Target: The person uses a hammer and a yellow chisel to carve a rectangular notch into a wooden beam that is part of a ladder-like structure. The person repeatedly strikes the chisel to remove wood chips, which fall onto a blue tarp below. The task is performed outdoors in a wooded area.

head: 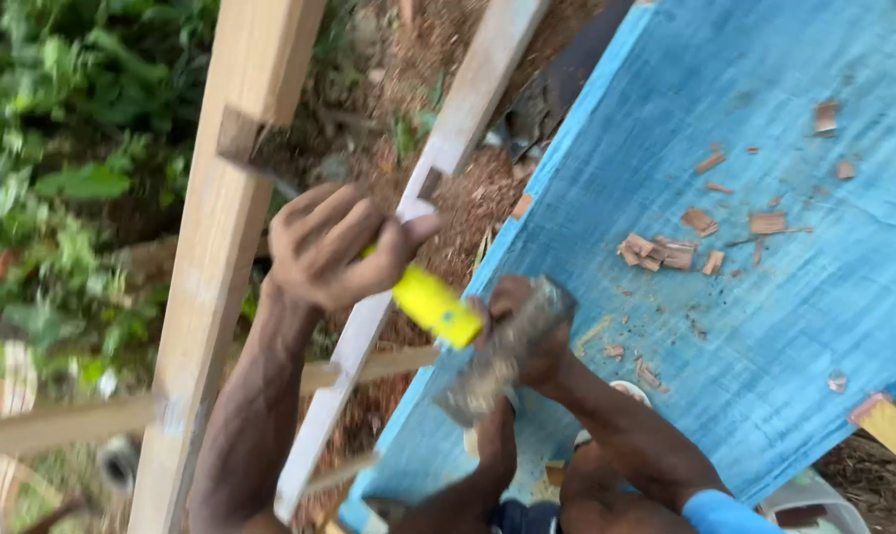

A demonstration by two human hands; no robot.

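Chisel (430, 302), yellow-handled, held at a slant over the gap between a pale wooden beam (225, 227) and a whitish plank (448, 148); its blade end is hidden behind the fingers. Left hand (334, 247) is wrapped around the upper part of the handle, fingers curled closed, the yellow butt sticking out below toward the right hand. Right hand (527, 331) is closed on a mallet (497, 356), a blurred grey-brown block, whose head sits just beside the butt of the chisel; contact cannot be told through the motion blur.

The beam runs steeply from upper centre to lower left and has a dark rectangular notch (240, 133) cut into its edge, just above the left hand. The plank lies parallel on its right. A thinner wooden strip (72, 420) crosses both low in the view.

To the right, a blue-painted board (764, 297) fills most of the frame, tilted, scattered with reddish wood chips (661, 252). Sawdust and brown litter cover the ground (468, 208) between plank and board. Green foliage (62, 178) at far left. A blue sleeve edge (720, 514) shows on the right arm at the bottom.
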